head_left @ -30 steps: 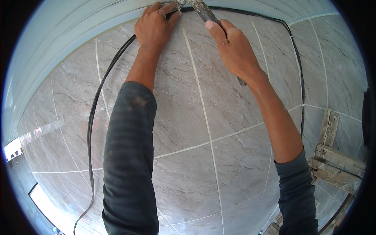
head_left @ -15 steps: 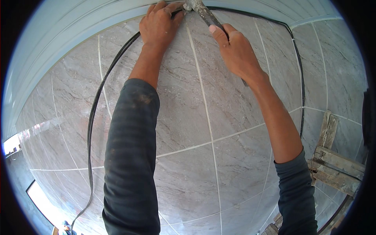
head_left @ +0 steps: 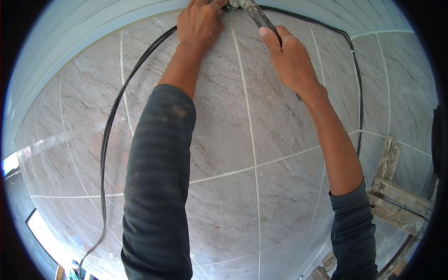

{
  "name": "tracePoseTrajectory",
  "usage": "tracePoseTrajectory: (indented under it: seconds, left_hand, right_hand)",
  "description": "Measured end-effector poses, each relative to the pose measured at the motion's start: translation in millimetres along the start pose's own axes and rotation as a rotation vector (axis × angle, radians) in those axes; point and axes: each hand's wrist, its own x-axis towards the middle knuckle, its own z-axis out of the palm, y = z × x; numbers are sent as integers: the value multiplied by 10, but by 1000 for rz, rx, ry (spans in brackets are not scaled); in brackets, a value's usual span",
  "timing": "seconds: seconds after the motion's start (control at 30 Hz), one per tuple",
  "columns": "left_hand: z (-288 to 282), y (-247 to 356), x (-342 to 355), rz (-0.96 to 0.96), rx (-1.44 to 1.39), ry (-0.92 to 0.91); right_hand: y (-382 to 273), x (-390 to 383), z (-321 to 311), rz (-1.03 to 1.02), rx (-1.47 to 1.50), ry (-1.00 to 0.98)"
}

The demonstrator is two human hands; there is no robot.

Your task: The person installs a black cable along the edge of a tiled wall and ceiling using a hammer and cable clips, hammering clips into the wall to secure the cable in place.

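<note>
Cable [head_left: 108, 140] runs along the wall's top edge, left hand [head_left: 201, 22] pinching it there, right hand [head_left: 290, 60] just beside, fist clamped on a tool [head_left: 255, 14] whose shaft slants up-left toward that spot.

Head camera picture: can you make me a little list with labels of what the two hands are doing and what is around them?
Left hand: left hand pressed to the wall at the black cable
Right hand: right hand wrapped around a tool handle
Tool head: cut off at the picture's top edge
Wall: grey marbled tiles with pale joints
Cable path: arcs along the wall top, hangs down both sides
Lower right: rough wooden planks
</note>
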Motion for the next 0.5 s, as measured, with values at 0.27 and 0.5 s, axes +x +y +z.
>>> tracePoseTrajectory:
  seconds: [0.27,0.5]
  left_hand:
    - [1,-2,22,-45,24,-30]
    - [37,-41,33,-81,33,-40]
  right_hand:
    - [-5,10,3,-11,-37,24]
    - [-21,21,5,66,42,-16]
